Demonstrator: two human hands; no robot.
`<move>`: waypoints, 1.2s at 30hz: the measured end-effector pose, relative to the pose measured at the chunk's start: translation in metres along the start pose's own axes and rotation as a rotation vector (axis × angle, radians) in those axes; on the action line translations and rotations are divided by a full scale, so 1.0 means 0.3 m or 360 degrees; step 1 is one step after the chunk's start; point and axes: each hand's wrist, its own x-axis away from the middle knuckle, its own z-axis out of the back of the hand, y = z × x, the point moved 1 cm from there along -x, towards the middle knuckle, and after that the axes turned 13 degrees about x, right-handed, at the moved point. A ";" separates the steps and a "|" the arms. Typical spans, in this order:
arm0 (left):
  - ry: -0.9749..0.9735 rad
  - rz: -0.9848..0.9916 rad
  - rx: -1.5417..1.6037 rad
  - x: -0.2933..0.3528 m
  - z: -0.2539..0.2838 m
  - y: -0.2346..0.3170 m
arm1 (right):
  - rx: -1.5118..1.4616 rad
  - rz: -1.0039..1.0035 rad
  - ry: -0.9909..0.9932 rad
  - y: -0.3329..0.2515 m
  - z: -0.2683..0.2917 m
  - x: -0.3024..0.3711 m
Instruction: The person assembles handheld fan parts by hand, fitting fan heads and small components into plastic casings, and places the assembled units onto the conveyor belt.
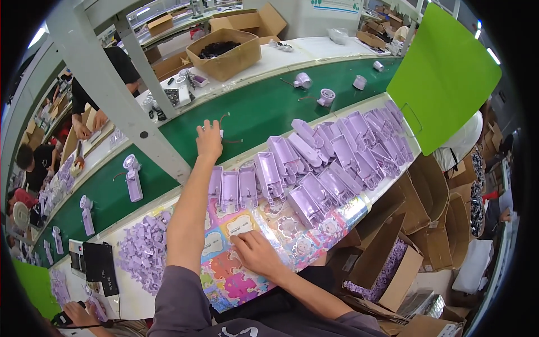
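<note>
My left hand [209, 141] reaches over the green conveyor belt, its fingers closed round a small pale part with thin wires sticking out. The hand hides most of that part. On a colourful cartoon-print mat [227, 264] rests my right hand [257, 254], its fingers curled together; whatever they may hold is hidden. Just beyond it, several lilac plastic casings [229, 188] stand in a row, open sides showing. More lilac casings [351, 149] lie heaped to the right. A pile of small lilac pieces [145, 247] is left of my left forearm.
Round lilac fan heads [327, 98] sit on the green belt [255, 121], and assembled lilac handheld fans [132, 178] lie farther left. A white metal post [120, 95] rises beside the belt. A green panel [443, 78] stands at right. Open cartons [387, 275] crowd the lower right. Co-workers sit at left.
</note>
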 end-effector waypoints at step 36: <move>-0.0122 0.1093 0.2540 1.225 0.442 0.086 | -0.0928 -0.0423 -0.0510 -0.155 0.118 -0.086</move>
